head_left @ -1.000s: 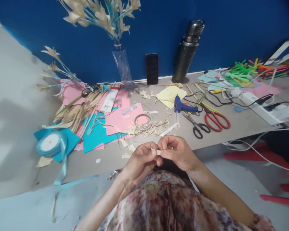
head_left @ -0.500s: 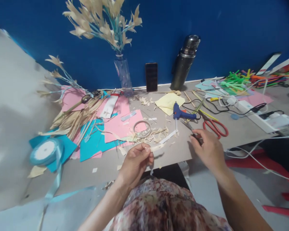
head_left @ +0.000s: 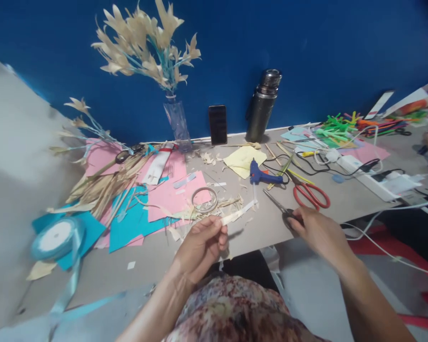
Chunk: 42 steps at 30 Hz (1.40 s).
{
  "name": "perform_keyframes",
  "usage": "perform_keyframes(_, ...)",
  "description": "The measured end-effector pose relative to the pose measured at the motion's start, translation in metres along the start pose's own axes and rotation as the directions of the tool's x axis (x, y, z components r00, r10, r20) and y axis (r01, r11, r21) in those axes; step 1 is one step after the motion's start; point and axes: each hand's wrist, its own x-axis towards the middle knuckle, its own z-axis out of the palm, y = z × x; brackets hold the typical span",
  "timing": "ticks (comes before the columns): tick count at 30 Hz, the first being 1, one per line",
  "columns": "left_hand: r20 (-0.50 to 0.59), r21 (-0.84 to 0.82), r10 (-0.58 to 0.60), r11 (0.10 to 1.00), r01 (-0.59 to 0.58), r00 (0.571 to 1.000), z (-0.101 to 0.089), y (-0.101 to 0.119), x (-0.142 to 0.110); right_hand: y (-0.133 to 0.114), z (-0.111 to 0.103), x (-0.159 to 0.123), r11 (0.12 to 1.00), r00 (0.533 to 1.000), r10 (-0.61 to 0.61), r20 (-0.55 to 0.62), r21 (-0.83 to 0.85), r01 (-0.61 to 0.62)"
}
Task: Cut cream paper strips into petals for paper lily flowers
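Pinched between the thumb and fingers of my left hand is a narrow pale husk strip, which points away to the right above the table. Its far end overlaps a white strip in view; whether they touch I cannot tell. My right hand is closed around the black handles of a pair of scissors, blades pointing forward and left. Beyond them lie a blue glue gun and red-handled scissors. A tape roll rests among husk scraps in front of my left hand.
Pink and teal paper sheets, dried husks and a blue ribbon spool cover the left side. A vase of husk flowers, a phone and a thermos line the wall. Cables run from a power strip at right.
My right hand has drawn back to the right with the black-handled scissors, whose blades now show more fully. My left hand keeps its pinch on the strip. The view has shifted slightly.
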Motion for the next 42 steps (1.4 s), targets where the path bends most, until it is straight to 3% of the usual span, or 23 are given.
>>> perform_keyframes(2,0.005,-0.039,-0.008,0.999,0.008,1.000,0.002,0.000,0.002,0.002,-0.007,-0.013,0.958,0.993,0.045,0.107,0.278,-0.073)
perform_keyframes(3,0.003,-0.056,-0.017,0.998,0.017,1.000,0.004,0.000,0.003,0.001,-0.010,-0.021,0.879,0.978,0.044,0.206,0.456,-0.136)
perform_keyframes(5,-0.009,-0.074,-0.024,0.997,0.024,1.000,0.008,-0.001,0.003,-0.007,-0.014,-0.039,0.605,0.903,-0.061,0.426,0.735,-0.306)
perform_keyframes(7,-0.029,-0.067,-0.011,0.998,0.009,1.000,0.011,-0.001,0.002,-0.023,-0.010,-0.056,0.365,0.822,-0.241,0.516,0.833,-0.416)
perform_keyframes(9,-0.058,-0.050,0.006,0.999,-0.009,0.998,0.014,-0.001,0.001,-0.043,-0.001,-0.067,0.214,0.756,-0.387,0.528,0.849,-0.484)
perform_keyframes(10,-0.069,-0.044,0.010,0.999,-0.013,0.998,0.015,-0.001,-0.001,-0.053,0.005,-0.071,0.167,0.752,-0.414,0.513,0.855,-0.491)
perform_keyframes(14,-0.074,-0.028,0.014,0.999,-0.016,0.997,0.015,-0.002,-0.007,-0.082,0.020,-0.074,0.186,0.778,-0.428,0.460,0.887,-0.422)
perform_keyframes(21,-0.033,0.006,0.029,1.000,-0.029,0.999,0.013,-0.004,-0.014,-0.099,0.016,-0.070,0.310,0.841,-0.408,0.356,0.920,-0.239)
perform_keyframes(30,-0.047,0.042,0.024,0.999,-0.022,0.999,0.014,-0.007,-0.013,-0.107,0.016,-0.069,0.392,0.869,-0.288,0.403,0.877,-0.277)
perform_keyframes(35,-0.041,0.078,0.014,0.997,-0.011,0.999,0.010,-0.006,-0.012,-0.108,0.017,-0.068,0.331,0.876,-0.259,0.406,0.889,-0.315)
perform_keyframes(38,-0.007,0.124,-0.008,0.992,0.009,1.000,0.007,-0.007,-0.012,-0.106,0.008,-0.063,0.276,0.912,-0.269,0.311,0.932,-0.236)
perform_keyframes(42,0.086,0.220,-0.051,0.975,0.031,0.995,0.006,-0.010,-0.012,-0.109,-0.005,-0.052,0.232,0.965,-0.159,0.207,0.958,-0.167)
